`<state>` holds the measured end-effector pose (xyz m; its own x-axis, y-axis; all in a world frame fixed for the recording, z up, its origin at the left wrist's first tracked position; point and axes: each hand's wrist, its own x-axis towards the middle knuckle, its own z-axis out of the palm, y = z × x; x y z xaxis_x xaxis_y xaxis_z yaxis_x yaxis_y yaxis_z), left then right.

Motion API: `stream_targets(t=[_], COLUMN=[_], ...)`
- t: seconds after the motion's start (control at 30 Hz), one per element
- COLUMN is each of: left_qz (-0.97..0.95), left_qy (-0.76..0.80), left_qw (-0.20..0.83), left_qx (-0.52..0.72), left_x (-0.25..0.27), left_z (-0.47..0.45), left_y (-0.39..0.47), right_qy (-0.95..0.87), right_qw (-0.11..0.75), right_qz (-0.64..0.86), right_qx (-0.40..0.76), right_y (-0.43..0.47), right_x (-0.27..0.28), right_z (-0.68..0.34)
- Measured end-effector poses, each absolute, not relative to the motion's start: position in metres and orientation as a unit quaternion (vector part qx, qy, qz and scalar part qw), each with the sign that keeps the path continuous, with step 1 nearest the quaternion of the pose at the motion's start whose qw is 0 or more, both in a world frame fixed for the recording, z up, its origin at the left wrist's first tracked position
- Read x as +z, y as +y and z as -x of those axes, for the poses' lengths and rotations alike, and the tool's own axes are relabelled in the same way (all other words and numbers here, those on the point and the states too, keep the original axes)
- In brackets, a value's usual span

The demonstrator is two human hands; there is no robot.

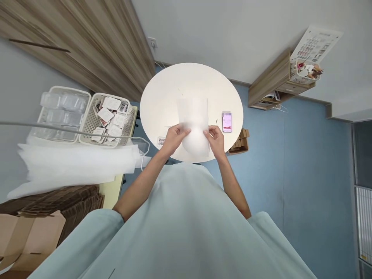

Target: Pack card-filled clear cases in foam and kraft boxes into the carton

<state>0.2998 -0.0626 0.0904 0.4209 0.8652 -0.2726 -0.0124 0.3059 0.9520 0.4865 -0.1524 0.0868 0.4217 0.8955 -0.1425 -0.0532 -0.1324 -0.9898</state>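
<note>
A thin white sheet (193, 112) that looks like packing foam is held over the round table, its near part bulging towards me. My left hand (174, 138) pinches its left edge, thumb on top. At the right edge, my right hand (215, 140) grips the same sheet between thumb and fingers. A small packet with dark marks (161, 142) lies on the table beside my left hand, partly covered. To the right of my right hand is a phone (227, 122) with a lit screen. Whatever may be under the sheet is hidden.
The white round table (157, 89) stands before me. On the left are a basket of clear plastic boxes (65, 102), a basket of white packets (109, 116), stacked white sheets (75, 162) and cardboard boxes (35, 236). A carton (242, 143) sits below the table's right side.
</note>
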Motion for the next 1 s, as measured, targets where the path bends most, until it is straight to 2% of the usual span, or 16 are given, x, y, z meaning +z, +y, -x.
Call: stream_targets(t=[0.23, 0.53, 1.0], left_qz=[-0.443, -0.431, -0.343], left_qy=[0.432, 0.448, 0.540], left_qw=[0.717, 0.713, 0.636], left_qx=[0.322, 0.325, 0.431], left_x=[0.089, 0.082, 0.070], left_z=[-0.292, -0.257, -0.183], left_y=[-0.064, -0.064, -0.045], right_qy=[-0.304, -0.348, -0.279], right_qw=[0.563, 0.530, 0.602], right_qz=[0.606, 0.622, 0.680], right_qx=[0.473, 0.458, 0.313], right_y=[-0.156, -0.130, -0.098], right_x=[0.087, 0.091, 0.096], right_z=[-0.487, -0.454, -0.476])
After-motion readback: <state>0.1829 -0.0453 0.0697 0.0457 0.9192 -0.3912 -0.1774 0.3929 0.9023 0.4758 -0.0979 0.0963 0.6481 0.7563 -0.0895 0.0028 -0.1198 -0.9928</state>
